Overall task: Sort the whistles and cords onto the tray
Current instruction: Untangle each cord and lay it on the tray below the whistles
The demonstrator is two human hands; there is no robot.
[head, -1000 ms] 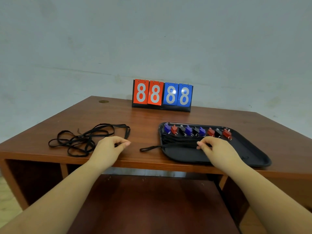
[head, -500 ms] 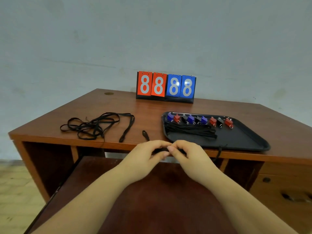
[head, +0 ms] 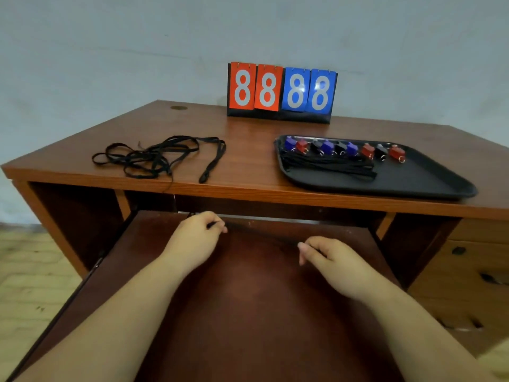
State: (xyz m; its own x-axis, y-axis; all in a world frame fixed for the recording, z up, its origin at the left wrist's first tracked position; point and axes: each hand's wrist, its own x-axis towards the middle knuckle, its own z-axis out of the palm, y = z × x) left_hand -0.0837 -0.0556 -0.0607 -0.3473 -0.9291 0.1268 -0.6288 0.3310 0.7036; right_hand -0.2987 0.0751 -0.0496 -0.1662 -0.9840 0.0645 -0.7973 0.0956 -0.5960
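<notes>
While I watch from afar, both hands hover below the desk edge.
Left hand (head: 197, 238): pinches one end of a black cord (head: 261, 235);
Right hand (head: 327, 257): pinches the other end;
Tray (head: 429, 177): at 2 o'clock, holding whistles (head: 341, 148) and bundled cords (head: 327, 164);
Loose cords (head: 154, 158): at 10 o'clock.

Single head cam, looks fwd and down from in front of desk (head: 248, 172); pull-out shelf (head: 248, 299) nearest, tray (head: 429, 183) and scoreboard (head: 282, 92) farther back, wall behind.
</notes>
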